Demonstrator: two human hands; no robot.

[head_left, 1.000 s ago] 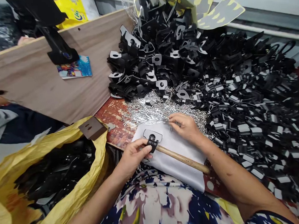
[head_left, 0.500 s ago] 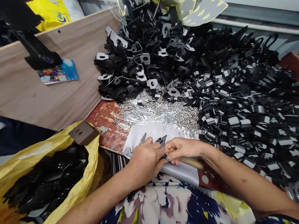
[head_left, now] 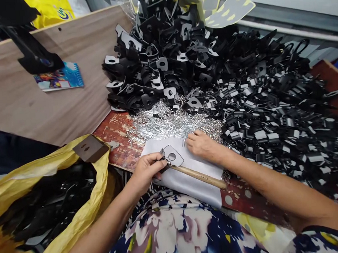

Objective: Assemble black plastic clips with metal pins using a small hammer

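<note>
Between the thumb and fingers of my left hand is a black plastic clip with a flat grey face and a round hole. It is held over the pale grey sheet. A wooden handle lies across the sheet, its far end hidden behind the clip. My right hand rests at the near edge of a heap of small shiny metal pins. Its fingers are curled down at the pins, and whatever they pinch is hidden.
Large black clip parts are piled behind the pins. Smaller black pieces spread over the right side. A yellow sack of black parts stands at left, a brown block on its rim. A wooden board walls the left.
My hands have parted from working together over the sheet. The left moved left with the clip; the right moved up to the pins. The wooden handle now shows along more of its length.
</note>
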